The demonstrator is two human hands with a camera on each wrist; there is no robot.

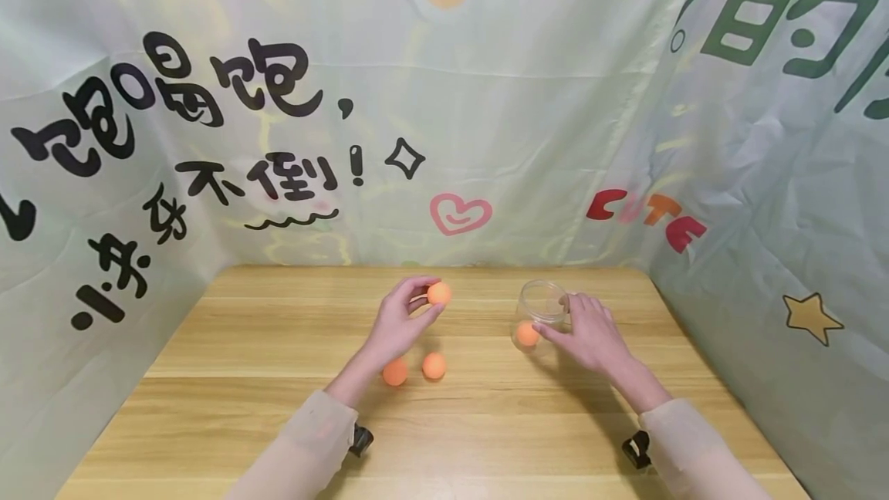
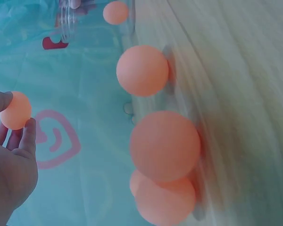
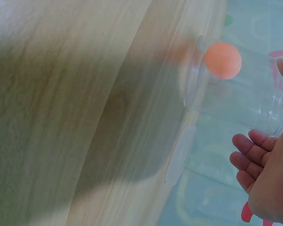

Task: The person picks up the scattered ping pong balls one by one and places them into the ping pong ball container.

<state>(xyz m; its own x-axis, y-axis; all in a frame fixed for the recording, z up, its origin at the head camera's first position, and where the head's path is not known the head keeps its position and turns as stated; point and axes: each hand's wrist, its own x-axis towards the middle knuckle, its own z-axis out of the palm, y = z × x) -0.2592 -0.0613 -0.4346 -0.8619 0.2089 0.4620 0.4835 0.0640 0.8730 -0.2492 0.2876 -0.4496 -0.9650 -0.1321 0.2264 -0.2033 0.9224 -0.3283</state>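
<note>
My left hand (image 1: 399, 324) pinches an orange ping-pong ball (image 1: 439, 293) between thumb and fingertips, raised above the table. Below that wrist, two more orange balls (image 1: 434, 366) show on the wood; the left wrist view has several balls (image 2: 142, 70) in a row there, one partly hidden behind the others. A clear, open-topped jar (image 3: 240, 99) stands upright to the right, with one orange ball (image 3: 223, 60) low inside it. Around the jar's rim, my right hand (image 1: 590, 334) has its thumb on the near side and its fingers on the right side.
A flat, whitish round lid (image 3: 180, 154) lies on the table beside the jar; in the head view the right hand hides it. Printed cloth (image 1: 458, 137) hangs behind and at both sides of the wooden table (image 1: 278, 407). Black straps circle both wrists.
</note>
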